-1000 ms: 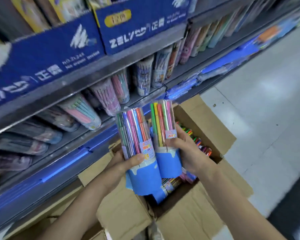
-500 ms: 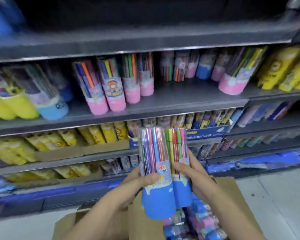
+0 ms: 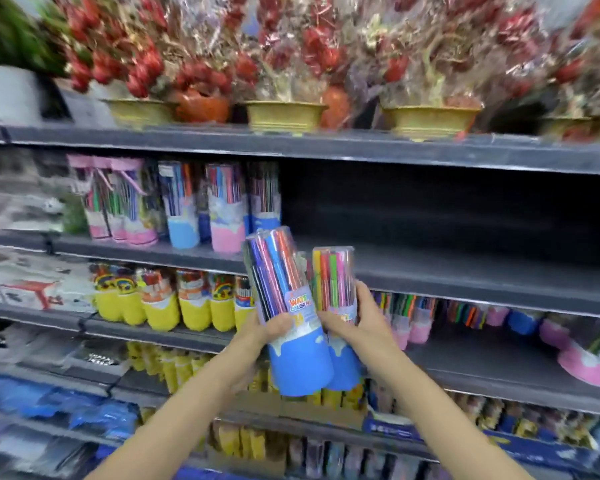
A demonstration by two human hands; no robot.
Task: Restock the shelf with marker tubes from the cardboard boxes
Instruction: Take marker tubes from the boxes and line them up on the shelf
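Left hand [image 3: 272,332]: fingers curled round a clear plastic marker tube [image 3: 286,306] with blue base, tilted left. Right hand [image 3: 355,323]: fingers wrapped round a second tube [image 3: 335,289], upright, touching the first. Both tubes are cylinders with glossy film, coloured pens inside, held in front of the dark grey shelf [image 3: 465,268], just right of the standing pink and blue tubes [image 3: 222,209]. Bare stretch of shelf behind them.
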